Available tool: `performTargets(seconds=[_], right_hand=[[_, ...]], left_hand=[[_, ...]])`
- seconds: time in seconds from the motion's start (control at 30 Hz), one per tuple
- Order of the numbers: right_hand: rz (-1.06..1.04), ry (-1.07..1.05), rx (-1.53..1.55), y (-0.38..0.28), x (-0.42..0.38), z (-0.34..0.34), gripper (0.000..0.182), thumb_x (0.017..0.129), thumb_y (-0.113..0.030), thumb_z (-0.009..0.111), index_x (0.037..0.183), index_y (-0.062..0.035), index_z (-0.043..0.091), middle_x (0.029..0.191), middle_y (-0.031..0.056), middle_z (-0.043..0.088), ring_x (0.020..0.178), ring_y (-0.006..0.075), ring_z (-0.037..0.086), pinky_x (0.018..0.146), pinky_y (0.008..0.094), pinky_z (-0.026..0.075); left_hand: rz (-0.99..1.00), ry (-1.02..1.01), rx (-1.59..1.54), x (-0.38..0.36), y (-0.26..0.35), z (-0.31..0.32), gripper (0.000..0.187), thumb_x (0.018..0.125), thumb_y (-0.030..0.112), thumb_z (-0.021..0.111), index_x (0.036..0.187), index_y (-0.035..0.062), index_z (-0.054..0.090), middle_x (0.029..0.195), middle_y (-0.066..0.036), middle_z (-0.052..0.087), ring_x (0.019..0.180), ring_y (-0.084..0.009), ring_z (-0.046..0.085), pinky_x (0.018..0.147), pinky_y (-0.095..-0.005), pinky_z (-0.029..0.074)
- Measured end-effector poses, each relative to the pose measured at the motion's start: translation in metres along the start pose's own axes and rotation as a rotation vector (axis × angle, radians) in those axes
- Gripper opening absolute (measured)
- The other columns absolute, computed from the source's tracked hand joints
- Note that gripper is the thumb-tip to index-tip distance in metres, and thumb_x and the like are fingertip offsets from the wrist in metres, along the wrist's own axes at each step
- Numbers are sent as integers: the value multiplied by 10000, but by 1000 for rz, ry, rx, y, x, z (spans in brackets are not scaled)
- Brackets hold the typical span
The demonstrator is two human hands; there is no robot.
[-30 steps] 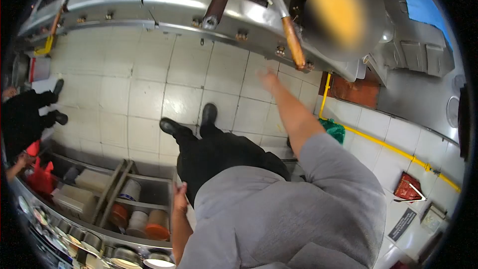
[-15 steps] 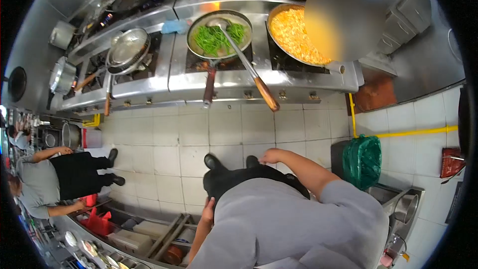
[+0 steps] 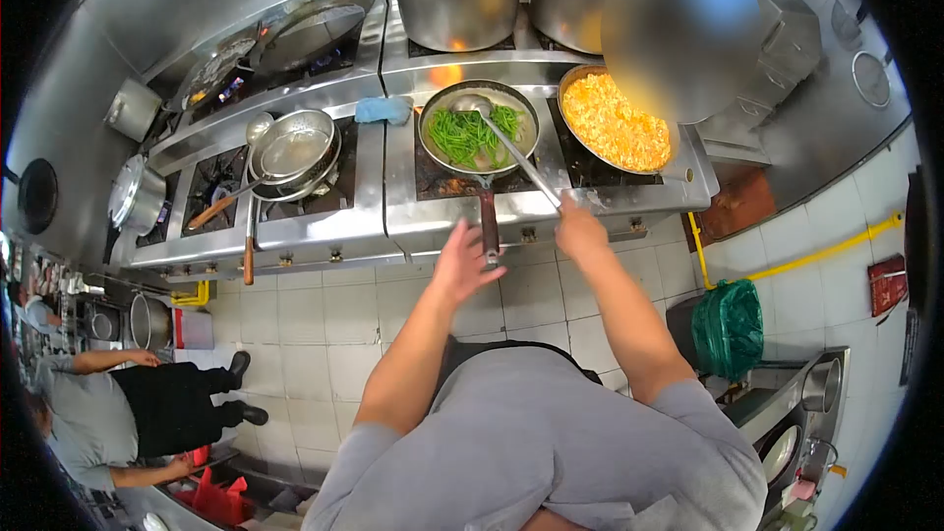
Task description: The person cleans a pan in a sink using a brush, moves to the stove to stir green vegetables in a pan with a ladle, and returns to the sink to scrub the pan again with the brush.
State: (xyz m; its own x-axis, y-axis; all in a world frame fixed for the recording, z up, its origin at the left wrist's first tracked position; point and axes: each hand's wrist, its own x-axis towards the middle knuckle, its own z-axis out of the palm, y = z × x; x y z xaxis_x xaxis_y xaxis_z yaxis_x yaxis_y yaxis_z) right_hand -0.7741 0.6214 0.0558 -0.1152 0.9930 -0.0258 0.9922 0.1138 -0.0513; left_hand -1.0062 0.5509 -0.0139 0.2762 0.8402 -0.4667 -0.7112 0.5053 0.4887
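A frying pan (image 3: 532, 143) of green stalks (image 3: 462, 141) in a little liquid sits on the stove burner. In the pan rests the bowl of a long steel ladle (image 3: 518, 156), its handle slanting toward me over the rim. My right hand (image 3: 581, 228) is closed around the handle's end, covering its wooden grip. Fingers spread, my left hand (image 3: 464, 265) is right beside the pan's dark handle (image 3: 489, 221), with nothing in its grasp.
Right of the greens stands a wide pan of orange-yellow food (image 3: 618, 123). Large stockpots (image 3: 455, 0) are behind, and strainers (image 3: 297, 147) lie over a pan at left. A blue cloth (image 3: 383, 110) is on the stove. Another person (image 3: 88, 413) stands at far left.
Both my hands have come up from beside my body to the stove. The right has taken hold of the ladle; the left has reached the pan handle. The view has shifted.
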Motion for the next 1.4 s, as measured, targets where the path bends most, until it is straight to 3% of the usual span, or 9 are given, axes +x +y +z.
performTargets(seconds=[0.1, 0.2, 0.43, 0.53, 0.7, 0.9, 0.97, 1.0, 1.4], right_hand=[[-17, -220, 410, -8, 21, 57, 598, 882, -89, 544, 1466, -133, 423, 1046, 300, 675, 1006, 484, 645, 883, 535, 511], [-69, -252, 212, -7, -19, -16, 570, 909, -75, 515, 1461, -203, 454, 1094, 262, 683, 1040, 460, 646, 885, 535, 515], [-69, -60, -193, 48, -60, -108, 453, 996, -184, 539, 1446, -220, 500, 1019, 134, 697, 872, 320, 701, 743, 444, 571], [103, -555, 901, 37, -71, -96, 395, 1003, -249, 581, 1380, -138, 539, 774, 46, 574, 540, 173, 564, 459, 327, 489], [334, -882, 1552, 34, -62, -95, 369, 1006, -244, 579, 1334, -81, 541, 660, 41, 534, 440, 147, 498, 406, 314, 421], [262, -640, 1229, 57, -10, -40, 529, 977, -218, 598, 1487, -156, 473, 708, 98, 616, 523, 221, 600, 490, 378, 506], [-256, 102, 229, 52, -17, -20, 651, 942, -216, 618, 1548, -214, 382, 859, 178, 701, 777, 333, 700, 705, 469, 568], [-138, -83, 254, 37, -26, -50, 714, 921, -221, 631, 1567, -230, 328, 1030, 213, 709, 1007, 387, 672, 892, 519, 528], [-213, -383, 188, 36, -88, -112, 684, 902, -87, 511, 1563, -153, 350, 992, 221, 712, 920, 399, 694, 828, 517, 546]], left_hand=[[-99, -47, -92, 56, 20, 13, 383, 998, 434, 583, 1183, 101, 547, 974, -100, 667, 726, -194, 632, 648, -389, 555], [-83, 144, -1, 39, 32, 27, 208, 993, 306, 603, 1024, 113, 531, 757, -11, 576, 526, -110, 491, 451, -285, 431], [-64, 153, 62, 29, 42, 12, 164, 981, 251, 627, 997, 99, 569, 755, -17, 578, 564, -124, 517, 466, -297, 451], [-75, 140, 56, 27, 42, 10, 154, 977, 248, 632, 976, 105, 575, 762, -16, 588, 563, -125, 519, 470, -298, 455], [-55, 153, 82, 25, 42, 12, 136, 975, 243, 636, 973, 119, 581, 767, -10, 592, 565, -127, 526, 472, -296, 456], [34, 250, 142, 23, 30, 22, 182, 995, 293, 621, 983, 116, 584, 798, 4, 599, 555, -109, 520, 442, -283, 445], [72, 275, 162, 21, 31, 22, 191, 995, 298, 624, 977, 111, 587, 805, 4, 605, 560, -108, 527, 442, -282, 447], [76, 266, 179, 20, 29, 21, 201, 993, 304, 628, 976, 108, 589, 810, -2, 610, 564, -109, 532, 443, -281, 450], [-84, 173, 369, 52, 54, 15, 189, 1001, 258, 598, 995, 71, 571, 746, -27, 579, 547, -126, 508, 463, -305, 454]])
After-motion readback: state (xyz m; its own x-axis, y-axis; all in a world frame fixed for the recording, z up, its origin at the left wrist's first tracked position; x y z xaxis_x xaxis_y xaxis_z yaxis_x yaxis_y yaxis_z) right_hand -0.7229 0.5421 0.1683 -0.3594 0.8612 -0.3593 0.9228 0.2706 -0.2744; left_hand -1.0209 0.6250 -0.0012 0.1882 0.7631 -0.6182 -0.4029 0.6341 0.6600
